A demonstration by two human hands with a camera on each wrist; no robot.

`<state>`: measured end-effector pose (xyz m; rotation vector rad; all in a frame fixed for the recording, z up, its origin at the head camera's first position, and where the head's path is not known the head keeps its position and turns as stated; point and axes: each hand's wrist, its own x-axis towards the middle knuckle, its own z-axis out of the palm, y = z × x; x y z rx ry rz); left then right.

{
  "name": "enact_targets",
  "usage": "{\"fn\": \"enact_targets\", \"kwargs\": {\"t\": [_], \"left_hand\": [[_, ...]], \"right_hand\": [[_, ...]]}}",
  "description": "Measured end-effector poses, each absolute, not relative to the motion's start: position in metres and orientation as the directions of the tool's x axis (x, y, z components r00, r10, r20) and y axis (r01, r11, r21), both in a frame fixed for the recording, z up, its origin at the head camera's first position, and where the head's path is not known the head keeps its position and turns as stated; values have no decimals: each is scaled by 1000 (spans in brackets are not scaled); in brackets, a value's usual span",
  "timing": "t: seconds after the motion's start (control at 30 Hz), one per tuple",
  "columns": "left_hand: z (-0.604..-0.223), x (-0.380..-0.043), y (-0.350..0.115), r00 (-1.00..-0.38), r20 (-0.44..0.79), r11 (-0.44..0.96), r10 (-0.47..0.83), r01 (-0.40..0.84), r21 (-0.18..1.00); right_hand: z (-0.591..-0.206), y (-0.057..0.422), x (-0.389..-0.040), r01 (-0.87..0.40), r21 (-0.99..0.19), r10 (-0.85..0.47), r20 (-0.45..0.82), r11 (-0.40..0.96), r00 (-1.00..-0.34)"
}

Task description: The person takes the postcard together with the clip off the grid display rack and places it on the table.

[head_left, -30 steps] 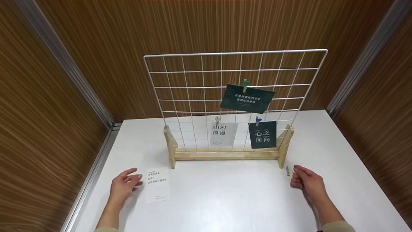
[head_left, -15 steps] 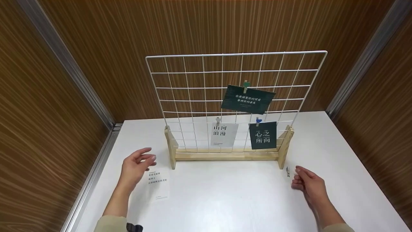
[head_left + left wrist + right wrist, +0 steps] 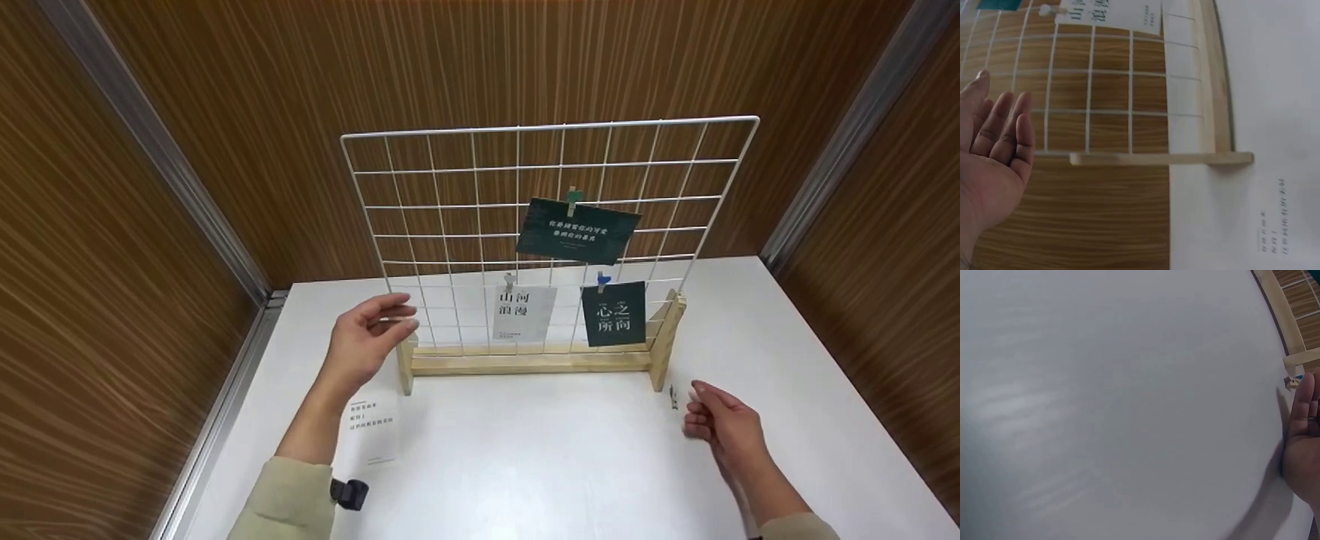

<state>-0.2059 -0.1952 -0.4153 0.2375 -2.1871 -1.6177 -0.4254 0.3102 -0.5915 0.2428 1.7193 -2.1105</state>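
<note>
My left hand is raised in front of the lower left part of a white wire grid panel, overlapping its wooden stand. Its fingers are loosely bent, with nothing in them; the palm shows in the left wrist view. A white card with printed lines lies on the table below that forearm. Low over the table at the right, my right hand has loosely curled fingers and holds nothing visible. Small clips lie just left of its fingertips; a wooden clip shows there in the right wrist view.
On the grid hang a wide dark green card under a green clip, a white card under a pale clip, and a small dark card under a blue clip. Wood-grain walls surround the white table.
My left hand has risen from beside the loose white card, moving forward and right to the grid's lower left. The right hand has stayed nearly still beside the clips.
</note>
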Motion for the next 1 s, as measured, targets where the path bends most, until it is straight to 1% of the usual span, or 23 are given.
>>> {"fn": "enact_targets", "kwargs": {"t": [0.07, 0.17, 0.27, 0.47, 0.63, 0.83, 1.0], "left_hand": [[-407, -212, -189, -907, 248, 323, -341, 135, 937], [-396, -221, -179, -913, 276, 324, -300, 174, 930], [-385, -229, -171, -920, 294, 321, -261, 205, 925], [-364, -244, -154, -927, 315, 337, -205, 235, 912], [-348, -259, -142, -926, 343, 368, -159, 266, 891], [-333, -275, -131, -930, 350, 391, -113, 282, 876], [-326, -286, -122, -938, 332, 394, -95, 271, 878]], "right_hand": [[-585, 310, -425, 406, -903, -207, -374, -140, -904], [-572, 308, -426, 350, -931, -204, -325, -100, -923], [-552, 304, -427, 257, -962, -205, -234, -94, -951], [-500, 290, -427, 64, -985, -227, -26, -162, -973], [-454, 284, -427, -110, -979, -287, 155, -169, -945], [-403, 273, -425, -249, -964, -364, 268, -98, -892], [-364, 253, -422, -390, -921, -416, 359, -9, -836]]}}
